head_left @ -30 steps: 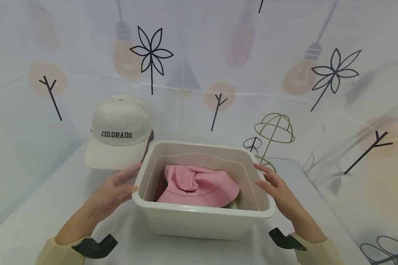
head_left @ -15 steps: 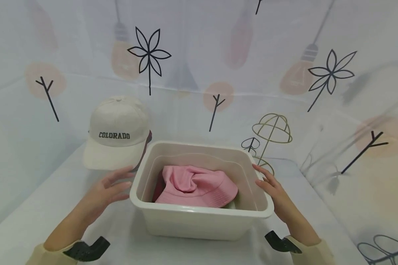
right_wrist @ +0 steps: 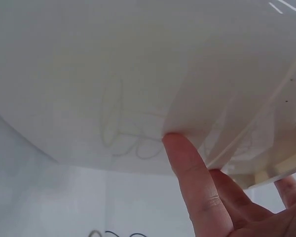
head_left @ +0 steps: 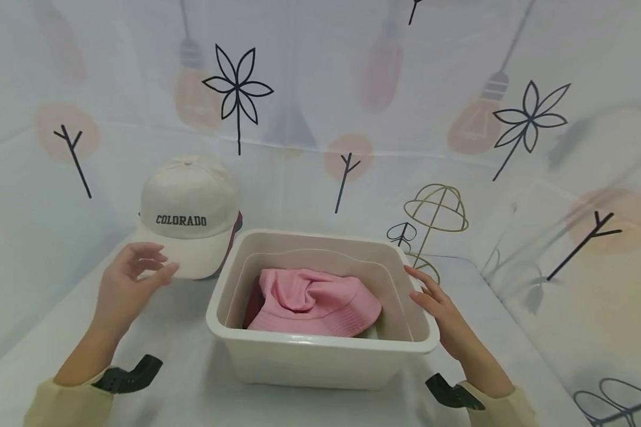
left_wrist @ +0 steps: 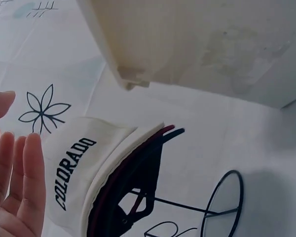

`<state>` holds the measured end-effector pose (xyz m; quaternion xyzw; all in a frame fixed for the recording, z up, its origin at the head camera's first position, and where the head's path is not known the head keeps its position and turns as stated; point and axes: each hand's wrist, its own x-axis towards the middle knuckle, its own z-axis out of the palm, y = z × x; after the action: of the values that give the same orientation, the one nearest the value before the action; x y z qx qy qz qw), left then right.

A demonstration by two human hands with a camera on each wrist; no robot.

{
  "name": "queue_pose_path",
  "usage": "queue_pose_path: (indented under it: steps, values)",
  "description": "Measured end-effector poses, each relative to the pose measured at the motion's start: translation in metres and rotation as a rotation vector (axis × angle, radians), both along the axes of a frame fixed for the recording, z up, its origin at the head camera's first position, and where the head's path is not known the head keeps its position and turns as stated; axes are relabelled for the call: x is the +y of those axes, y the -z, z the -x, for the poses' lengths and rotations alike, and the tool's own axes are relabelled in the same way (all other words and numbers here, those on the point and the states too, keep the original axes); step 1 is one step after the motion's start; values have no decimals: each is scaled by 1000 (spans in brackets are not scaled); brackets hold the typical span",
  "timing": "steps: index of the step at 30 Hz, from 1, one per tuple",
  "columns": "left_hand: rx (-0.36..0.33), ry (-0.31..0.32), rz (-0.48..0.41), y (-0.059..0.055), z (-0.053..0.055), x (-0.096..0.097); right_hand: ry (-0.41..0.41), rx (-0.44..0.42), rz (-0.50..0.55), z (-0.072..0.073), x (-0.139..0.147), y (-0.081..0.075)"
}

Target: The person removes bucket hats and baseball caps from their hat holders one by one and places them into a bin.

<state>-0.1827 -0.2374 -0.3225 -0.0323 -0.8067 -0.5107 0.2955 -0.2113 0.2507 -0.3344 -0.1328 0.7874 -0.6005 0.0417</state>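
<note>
A cream baseball cap (head_left: 189, 204) lettered COLORADO sits at the back left, stacked over darker caps (left_wrist: 150, 170) whose maroon and navy brims show in the left wrist view. My left hand (head_left: 125, 284) is raised in front of its brim, fingers loosely bent, holding nothing. In the middle stands a white plastic tub (head_left: 320, 359) with a pink bucket hat (head_left: 317, 302) inside, over other cloth mostly hidden. My right hand (head_left: 443, 314) holds the tub's right rim. In the right wrist view a finger (right_wrist: 192, 177) touches the tub's outer wall.
A black wire ring (left_wrist: 239, 197) stands by the caps in the left wrist view. The white table (head_left: 160, 391) meets a backdrop (head_left: 299, 71) printed with flowers, bulbs and twigs. Black straps are on both wrists.
My left hand has let go of the tub's left rim and moved left and up to the front of the cream cap. The right hand stays at the tub's right rim.
</note>
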Motion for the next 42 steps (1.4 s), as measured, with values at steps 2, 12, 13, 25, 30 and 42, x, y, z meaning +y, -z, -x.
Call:
queue_pose_path:
  steps: [2, 12, 13, 25, 30, 42]
  values:
    - [15, -38, 4, -5, 5, -5, 1, 1, -8, 0, 0, -1]
    - [-2, -166, 41, -15, 20, -22, -6, -9, 7, -1, 0, -1]
    - [0, -172, 39, -16, 22, -23, -7, -8, 10, -1, 0, -1]
    - [-52, -220, 76, -36, 44, -35, -7, -3, 4, -1, 0, -1]
    - [-84, -224, 87, -44, 52, -39, -5, -3, -12, -1, 0, -1]
    - [-190, -199, 47, -51, 71, -48, 3, -4, -21, -2, 0, -2]
